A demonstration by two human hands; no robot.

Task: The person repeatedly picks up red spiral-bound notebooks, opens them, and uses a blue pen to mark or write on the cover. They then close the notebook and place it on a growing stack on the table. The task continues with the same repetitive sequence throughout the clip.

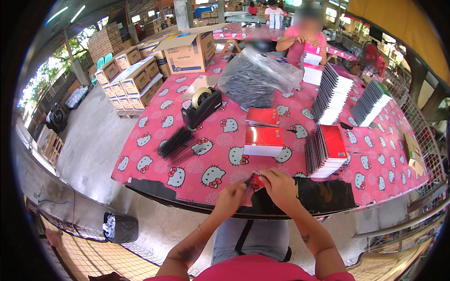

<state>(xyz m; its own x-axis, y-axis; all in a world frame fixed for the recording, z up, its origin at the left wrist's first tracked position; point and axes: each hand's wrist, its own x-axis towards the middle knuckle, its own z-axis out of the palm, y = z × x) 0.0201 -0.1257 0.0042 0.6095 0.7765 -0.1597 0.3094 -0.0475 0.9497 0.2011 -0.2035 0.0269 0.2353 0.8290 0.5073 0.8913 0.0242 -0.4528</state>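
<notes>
At the table's front edge my two hands are close together, fingers closed. A small red item (256,181) shows between them, mostly covered by the fingers, and I cannot tell its kind. My right hand (280,188) pinches it. My left hand (228,199) grips something small with a blue bit at the fingertips, too hidden to name. Just beyond them stands a stack of red-covered notebooks (263,141), with a smaller red stack (262,117) behind it. To the right is a tall pile of spiral-bound red notebooks (332,143). Loose black binding coils (177,144) lie at the left.
A tape dispenser (202,107) and a clear plastic bag of dark coils (251,82) stand farther back. Taller notebook stacks (332,96) rise at the right. Cartons (193,54) are behind at left. Across the table a person (307,40) handles a pink notebook. A bin (123,228) stands below left.
</notes>
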